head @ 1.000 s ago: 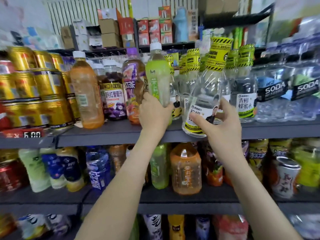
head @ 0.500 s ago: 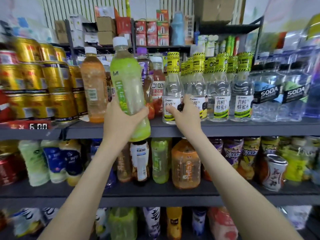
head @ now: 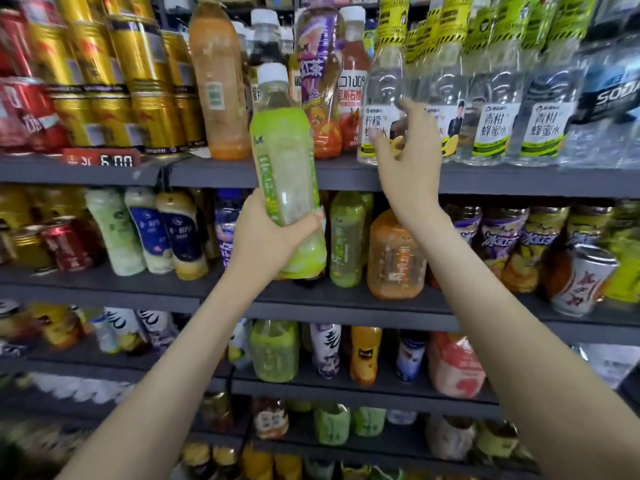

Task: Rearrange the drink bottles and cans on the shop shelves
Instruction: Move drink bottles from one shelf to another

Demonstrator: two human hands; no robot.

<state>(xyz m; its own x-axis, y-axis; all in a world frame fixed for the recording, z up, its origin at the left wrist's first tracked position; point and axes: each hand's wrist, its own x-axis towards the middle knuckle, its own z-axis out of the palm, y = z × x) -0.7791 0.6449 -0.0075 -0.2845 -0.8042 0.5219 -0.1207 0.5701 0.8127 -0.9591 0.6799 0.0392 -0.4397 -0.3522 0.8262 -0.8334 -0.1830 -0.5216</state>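
lime btl (head: 284, 161): lime-green label, pale contents, white cap. top shelf (head: 311, 176) dk grey. at its left end gold cans (head: 138, 81), red cans (head: 20, 109) at far left edge. orange btl (head: 218, 88), white label patch. clear btls (head: 382, 88) w/ yellow-black hazard-stripe neck sleeves. price tag (head: 102, 160) red, white digits.

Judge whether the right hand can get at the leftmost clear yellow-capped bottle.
Probably yes: the right hand hangs open just before the clear bottle, which stands at the shelf edge, nothing between.
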